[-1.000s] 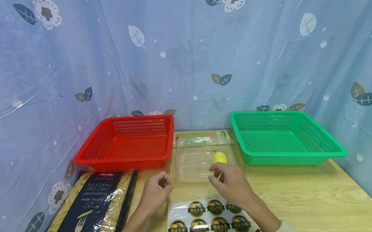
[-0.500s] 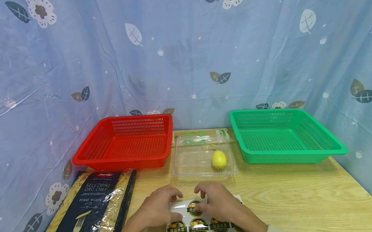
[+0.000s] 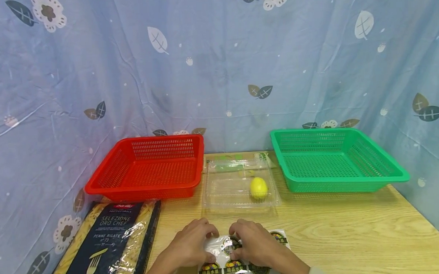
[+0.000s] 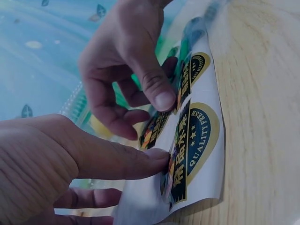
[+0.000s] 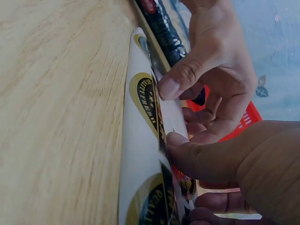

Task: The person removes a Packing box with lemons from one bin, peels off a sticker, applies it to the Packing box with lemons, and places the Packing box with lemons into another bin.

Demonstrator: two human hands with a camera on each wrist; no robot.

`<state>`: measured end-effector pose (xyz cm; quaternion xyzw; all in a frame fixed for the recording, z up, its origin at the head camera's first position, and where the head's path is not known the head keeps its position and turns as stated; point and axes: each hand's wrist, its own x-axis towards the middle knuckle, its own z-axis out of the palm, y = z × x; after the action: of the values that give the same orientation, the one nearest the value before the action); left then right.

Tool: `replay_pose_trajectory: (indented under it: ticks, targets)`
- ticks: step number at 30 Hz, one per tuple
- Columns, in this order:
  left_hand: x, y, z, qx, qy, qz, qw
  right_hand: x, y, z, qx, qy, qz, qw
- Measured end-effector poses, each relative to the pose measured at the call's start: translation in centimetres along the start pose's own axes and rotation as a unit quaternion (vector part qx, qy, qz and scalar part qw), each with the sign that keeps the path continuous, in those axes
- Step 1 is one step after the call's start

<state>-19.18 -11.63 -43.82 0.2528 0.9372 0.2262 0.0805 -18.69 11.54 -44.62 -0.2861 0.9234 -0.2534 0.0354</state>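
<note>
Both hands are at a white sheet of round black-and-gold fruit stickers (image 3: 221, 254) at the table's front. My left hand (image 3: 192, 244) grips its far part left of centre, thumb on the printed face and fingers curled at the far edge. The right hand (image 3: 257, 243) holds it likewise, a short way to the right. In the left wrist view, the left thumb (image 4: 154, 161) presses beside a sticker and the sheet bows up between the hands. The right thumb (image 5: 180, 140) lies on the sheet in the right wrist view. Fingertips behind the sheet are partly hidden.
Beyond the hands is a clear plastic box (image 3: 225, 194) with a yellow lemon (image 3: 258, 187) in it. A red basket (image 3: 147, 173) stands back left, a green basket (image 3: 327, 165) back right. The penne bag (image 3: 110, 244) lies at left. A blue curtain (image 3: 216, 71) hangs behind.
The right hand has come down from near the lemon to the sticker sheet. My left hand has moved down and right onto it too. In the last half second both shifted only slightly.
</note>
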Motion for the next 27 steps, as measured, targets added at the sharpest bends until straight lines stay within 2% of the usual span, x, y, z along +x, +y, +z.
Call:
replay_pose_trajectory:
  ticks: [6,12,21,27]
  targets:
    - [0.2,-0.2,0.1,-0.023,-0.006,0.02,0.9995,0.0,0.2,0.2,-0.001,-0.002,0.009,1.0]
    - [0.5,-0.4,0.0,-0.057,-0.017,0.023,0.998,0.1,0.2,0.2,0.013,-0.01,0.024,0.9996]
    - [1.0,-0.3,-0.5,-0.048,-0.029,0.028,0.998,0.3,0.1,0.1,0.07,-0.005,0.023,0.9973]
    - [1.1,-0.2,-0.4,-0.042,-0.029,0.03,0.9982,0.3,0.4,0.3,0.092,0.014,0.01,0.9956]
